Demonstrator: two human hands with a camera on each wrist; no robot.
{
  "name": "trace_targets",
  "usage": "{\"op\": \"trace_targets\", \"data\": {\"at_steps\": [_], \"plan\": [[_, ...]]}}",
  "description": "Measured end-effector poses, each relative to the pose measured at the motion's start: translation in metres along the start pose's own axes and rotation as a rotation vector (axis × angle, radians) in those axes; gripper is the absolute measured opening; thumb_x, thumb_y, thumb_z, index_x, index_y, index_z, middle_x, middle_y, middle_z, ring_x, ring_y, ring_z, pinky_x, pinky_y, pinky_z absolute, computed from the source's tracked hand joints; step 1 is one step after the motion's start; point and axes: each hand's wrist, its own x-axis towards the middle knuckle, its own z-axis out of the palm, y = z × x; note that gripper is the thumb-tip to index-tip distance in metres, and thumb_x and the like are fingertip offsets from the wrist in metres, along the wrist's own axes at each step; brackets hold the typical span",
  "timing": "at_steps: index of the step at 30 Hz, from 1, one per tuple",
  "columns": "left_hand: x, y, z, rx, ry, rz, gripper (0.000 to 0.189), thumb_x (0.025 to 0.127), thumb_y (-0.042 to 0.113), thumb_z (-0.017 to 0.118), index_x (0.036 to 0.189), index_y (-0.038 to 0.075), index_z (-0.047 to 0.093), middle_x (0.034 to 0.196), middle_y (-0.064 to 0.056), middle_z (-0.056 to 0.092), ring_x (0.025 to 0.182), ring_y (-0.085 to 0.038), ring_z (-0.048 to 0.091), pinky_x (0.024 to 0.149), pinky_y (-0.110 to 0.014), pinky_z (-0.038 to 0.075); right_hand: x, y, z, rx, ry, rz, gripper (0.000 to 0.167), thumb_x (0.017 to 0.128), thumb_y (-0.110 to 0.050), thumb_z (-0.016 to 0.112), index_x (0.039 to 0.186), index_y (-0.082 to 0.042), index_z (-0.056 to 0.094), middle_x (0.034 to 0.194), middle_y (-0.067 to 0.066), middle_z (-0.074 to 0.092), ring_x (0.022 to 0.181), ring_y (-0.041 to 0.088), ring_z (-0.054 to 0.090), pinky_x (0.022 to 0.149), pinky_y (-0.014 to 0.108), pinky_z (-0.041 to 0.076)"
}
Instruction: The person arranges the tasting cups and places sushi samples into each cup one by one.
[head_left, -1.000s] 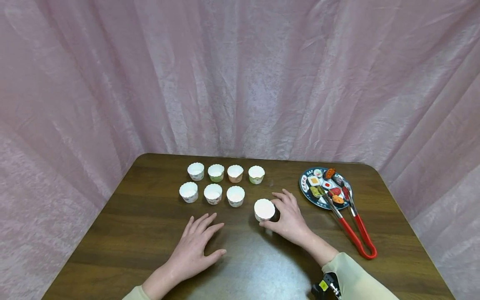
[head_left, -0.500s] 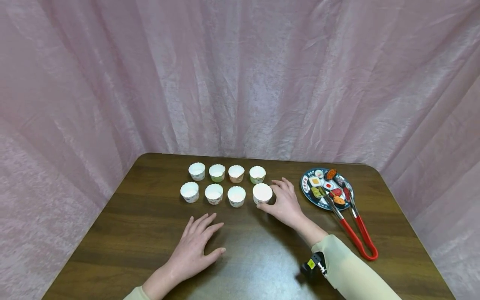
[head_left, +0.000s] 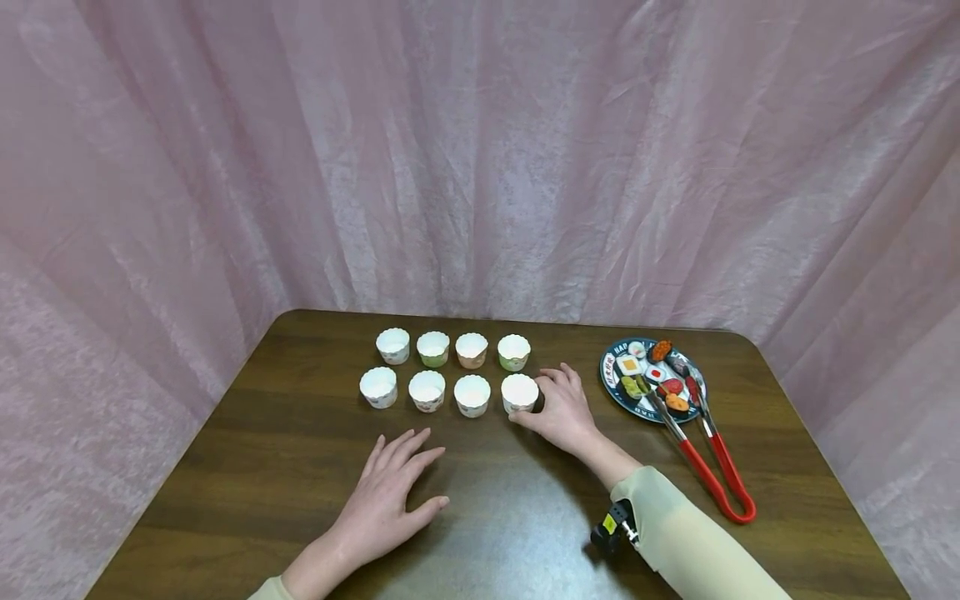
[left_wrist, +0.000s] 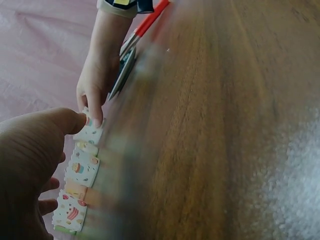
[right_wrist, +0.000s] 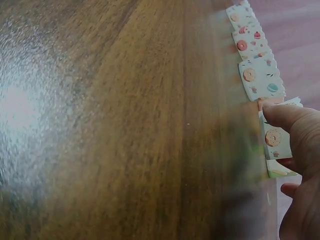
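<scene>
At the right end of the front row, my right hand [head_left: 564,415] grips a white paper baking cup [head_left: 519,392] between thumb and fingers. The right wrist view shows the thumb against this cup's doughnut-printed wall [right_wrist: 273,139]; part of the cup is covered by the hand. It stands upright beside another baking cup [head_left: 472,395]. Behind it is a green-sided cup [head_left: 513,352]. My left hand [head_left: 386,504], its fingers spread and holding nothing, is over the table in front of the rows. Whether it touches the wood cannot be told.
Several baking cups make up two rows, including a front-left one [head_left: 378,387] and a back-left one [head_left: 393,345]. On the right, a dark blue plate [head_left: 609,367] bears several sushi pieces. Red-handled tongs [head_left: 705,473] lean on it. A pink curtain [head_left: 480,167] hangs behind the table [head_left: 247,450].
My right hand has carried the baking cup away from me and slightly left, into line with the front row. The left hand has stayed almost still.
</scene>
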Motion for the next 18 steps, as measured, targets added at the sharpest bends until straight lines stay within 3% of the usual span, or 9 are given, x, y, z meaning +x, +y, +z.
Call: {"op": "trace_targets", "data": {"at_steps": [18], "plan": [[0.0007, -0.0011, 0.0032, -0.016, 0.032, 0.027, 0.061, 0.089, 0.047, 0.078, 0.141, 0.018, 0.062, 0.156, -0.01, 0.045, 0.146, -0.037, 0.036, 0.116, -0.068, 0.017, -0.0021, 0.0073, 0.0073, -0.032, -0.002, -0.01, 0.066, 0.073, -0.047, 0.09, 0.118, -0.003, 0.069, 0.146, 0.022, 0.051, 0.148, 0.048, 0.02, 0.119, 0.06, 0.02]]}}
